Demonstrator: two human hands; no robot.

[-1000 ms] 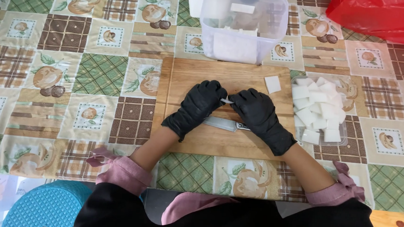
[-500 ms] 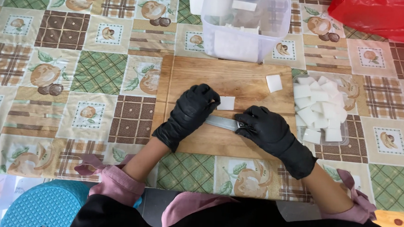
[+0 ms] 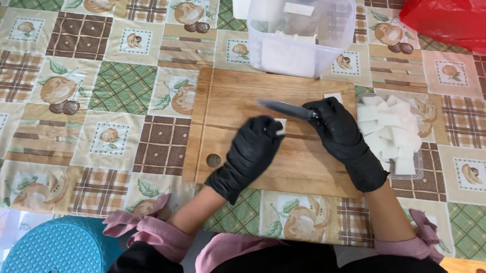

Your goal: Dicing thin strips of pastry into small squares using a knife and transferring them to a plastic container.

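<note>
Wooden board [image 3: 239, 102] – left hand [image 3: 252, 149] pinches white piece [image 3: 280, 126] (gloved), right hand [image 3: 340, 128] grips knife [image 3: 283, 107]

Home kitchen table, fruit-patterned patchwork tablecloth [image 3: 88, 87], wooden cutting board [image 3: 225, 152] at centre, clear plastic tub [image 3: 300, 27] at top, blue stool [image 3: 62, 249] lower left

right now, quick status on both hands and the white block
Right hand gripping knife, blade lifted off cutting board. Left hand holding small white block on board. Cut pieces piled right, nothing blocking.
</note>
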